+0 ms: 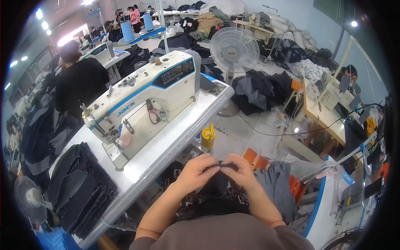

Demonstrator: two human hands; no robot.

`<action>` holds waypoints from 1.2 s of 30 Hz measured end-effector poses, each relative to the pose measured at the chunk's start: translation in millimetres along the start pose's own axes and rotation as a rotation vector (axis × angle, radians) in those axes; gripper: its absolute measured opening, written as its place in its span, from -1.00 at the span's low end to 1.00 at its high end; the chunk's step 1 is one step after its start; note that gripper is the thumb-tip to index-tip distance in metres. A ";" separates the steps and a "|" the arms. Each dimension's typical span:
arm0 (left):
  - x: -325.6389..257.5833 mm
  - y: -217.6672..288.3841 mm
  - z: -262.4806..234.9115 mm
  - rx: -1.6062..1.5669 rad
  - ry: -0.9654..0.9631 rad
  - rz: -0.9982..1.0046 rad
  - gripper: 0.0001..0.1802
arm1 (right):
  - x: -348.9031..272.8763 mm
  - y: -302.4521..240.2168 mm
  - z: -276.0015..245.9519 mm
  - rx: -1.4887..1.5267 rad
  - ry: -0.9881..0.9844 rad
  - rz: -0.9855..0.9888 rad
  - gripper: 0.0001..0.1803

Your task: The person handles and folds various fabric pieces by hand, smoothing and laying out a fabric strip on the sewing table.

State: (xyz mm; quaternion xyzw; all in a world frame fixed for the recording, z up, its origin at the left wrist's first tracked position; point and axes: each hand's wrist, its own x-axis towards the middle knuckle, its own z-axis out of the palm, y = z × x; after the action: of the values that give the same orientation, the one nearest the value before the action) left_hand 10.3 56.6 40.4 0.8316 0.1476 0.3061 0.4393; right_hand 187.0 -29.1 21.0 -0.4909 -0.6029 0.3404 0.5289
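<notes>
My left hand [196, 171] and my right hand [240, 170] meet in front of my body, thumbs close together. Both are closed on a dark piece of cloth [220, 165], pinched between thumbs and fingers; the fingers hide much of it. To the left, a white and blue sewing machine [143, 93] stands on a white table [189, 121], apart from my hands. A stack of dark cut cloth pieces [81, 189] lies at the table's near left end.
A yellow bottle [208, 137] stands just beyond my hands. Grey cloth pieces [276, 183] hang at my right, beside a blue-edged white table [323, 208]. Farther off are a standing fan [234, 52], a dark cloth heap [262, 89] and a person in black [81, 83].
</notes>
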 end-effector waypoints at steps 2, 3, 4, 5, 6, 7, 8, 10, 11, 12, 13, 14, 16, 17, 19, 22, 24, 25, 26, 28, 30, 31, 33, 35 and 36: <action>4.7 1.8 -0.4 -0.009 0.004 -0.032 -0.91 | 4.7 4.4 4.2 0.094 0.046 -0.054 -0.86; 7.0 2.6 -2.2 -0.020 0.007 -0.030 -0.90 | 6.5 5.2 6.1 0.184 0.096 -0.105 -0.86; 11.6 3.5 -3.5 -0.018 0.014 -0.035 -0.90 | 8.8 3.5 4.2 0.186 0.087 -0.104 -0.86; 15.8 4.7 -4.8 -0.026 0.000 -0.034 -0.89 | 9.9 -0.3 0.9 0.276 0.073 0.001 -0.85; 17.2 5.2 -5.4 -0.035 -0.014 -0.032 -0.88 | 10.3 -2.0 -2.2 0.363 0.058 0.108 -0.85; 18.7 2.9 -5.2 -0.033 -0.006 -0.032 -0.88 | 11.3 -1.8 -6.5 0.387 0.048 0.140 -0.85; 19.6 -2.0 -4.6 -0.106 0.001 -0.052 -0.86 | 13.3 -3.5 -7.4 0.385 0.039 0.139 -0.85; 19.5 -2.6 -6.4 -0.179 0.015 -0.072 -0.84 | 16.5 -6.6 -7.5 0.283 0.081 0.067 -0.86; 18.9 0.5 -9.3 -0.242 -0.003 -0.123 -0.83 | 17.1 -6.1 -7.8 0.281 0.075 0.067 -0.86; 18.2 2.3 -11.5 -0.305 -0.021 -0.175 -0.83 | 16.9 -4.6 -9.1 0.241 0.085 0.075 -0.86; 15.9 2.6 -12.0 -0.306 -0.012 -0.177 -0.83 | 15.4 -2.9 -9.6 0.200 0.092 0.084 -0.87; 13.9 2.9 -11.6 -0.244 0.001 -0.128 -0.83 | 13.5 0.6 -11.0 0.200 0.084 0.086 -0.87; 11.3 1.4 -9.0 -0.181 0.021 -0.082 -0.84 | 11.1 4.6 -11.8 0.073 0.043 0.027 -0.73; 11.3 -1.8 -6.3 -0.137 0.047 0.011 -0.84 | 11.5 1.6 -9.4 0.074 0.036 0.027 -0.73; 10.0 1.8 -7.5 -0.090 0.071 0.105 -0.84 | 14.9 -9.1 -5.5 0.341 -0.028 -0.100 -0.58; 9.1 21.9 -18.4 -0.351 0.061 -0.134 -0.84 | 11.3 1.9 -21.9 0.519 -0.249 0.167 -0.42; 11.4 26.0 -26.6 -0.603 0.256 -0.160 -0.84 | 4.7 17.4 -20.2 0.536 -0.299 0.201 -0.36; 12.7 24.2 -32.5 -0.659 0.328 -0.137 -0.83 | 3.0 19.9 -18.8 0.441 -0.420 0.312 -0.36; 12.4 23.9 -39.2 -0.752 0.372 -0.128 -0.85 | 0.2 22.7 -17.8 0.341 -0.537 0.424 -0.35; 11.2 24.0 -49.9 -0.834 0.523 0.003 -0.84 | -10.8 34.0 -20.6 0.392 -0.523 0.412 -0.41; -0.1 19.3 -63.9 -0.885 0.667 0.066 -0.83 | -24.9 42.8 -38.6 0.469 -0.330 0.530 -0.47; -8.6 13.0 -71.7 -0.855 0.691 0.077 -0.83 | -29.4 41.8 -47.6 0.568 -0.265 0.493 -0.56; -28.2 2.8 -82.2 -0.756 0.637 -0.014 -0.79 | -39.1 55.4 -72.6 0.523 -0.182 0.488 -0.61; -51.2 -13.8 -91.8 -0.582 0.474 -0.188 -0.69 | -43.5 44.1 -78.0 0.377 -0.077 0.504 -0.78; -58.9 -21.2 -94.9 -0.460 0.373 -0.293 -0.62 | -34.5 33.5 -78.8 0.380 -0.061 0.519 -0.78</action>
State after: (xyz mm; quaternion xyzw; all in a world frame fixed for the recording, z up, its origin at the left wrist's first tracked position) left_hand -95.1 99.1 41.2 0.6103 0.2705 0.4119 0.6202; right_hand 270.0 -60.9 -4.2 -0.5101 -0.3988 0.5851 0.4884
